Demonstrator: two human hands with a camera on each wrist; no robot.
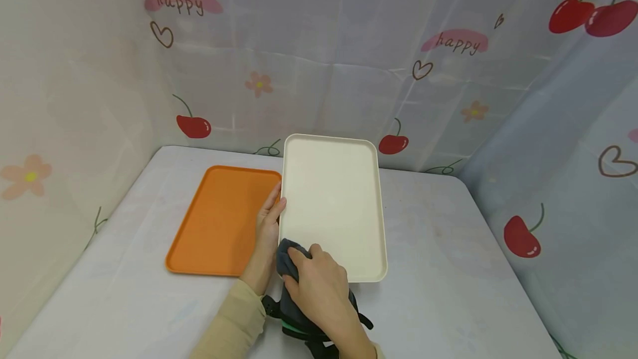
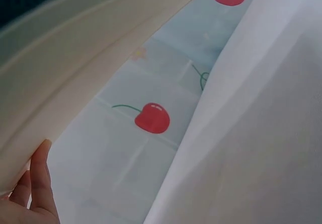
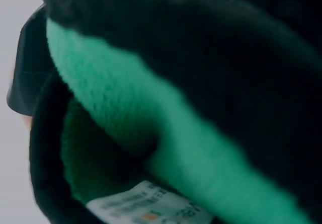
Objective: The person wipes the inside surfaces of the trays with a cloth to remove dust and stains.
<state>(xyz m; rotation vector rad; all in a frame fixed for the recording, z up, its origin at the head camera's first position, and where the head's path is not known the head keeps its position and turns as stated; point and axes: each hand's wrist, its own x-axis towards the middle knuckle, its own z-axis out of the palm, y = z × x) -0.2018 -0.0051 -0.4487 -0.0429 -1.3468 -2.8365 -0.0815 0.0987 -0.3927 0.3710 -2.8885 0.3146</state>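
Observation:
My left hand (image 1: 266, 231) grips a cream rectangular tray (image 1: 331, 198) by its left edge. The tray is raised off the table; the left wrist view shows fingertips against the tray's side (image 2: 75, 90) and a gap to the tabletop. At the tray's lower left corner, my right hand (image 1: 323, 287) grips a dark grey cloth (image 1: 285, 262) bunched under its fingers. The cloth hangs below the hand and hides that corner. Close up in the right wrist view, the cloth shows a fuzzy green side (image 3: 108, 78) and a white printed label (image 3: 151, 206).
An orange tray (image 1: 224, 220) lies flat on the white-covered table (image 1: 438, 270), left of the cream tray. Curtains with cherry prints (image 1: 324, 93) close in the back and both sides. Black straps (image 1: 271, 306) show around the wrists.

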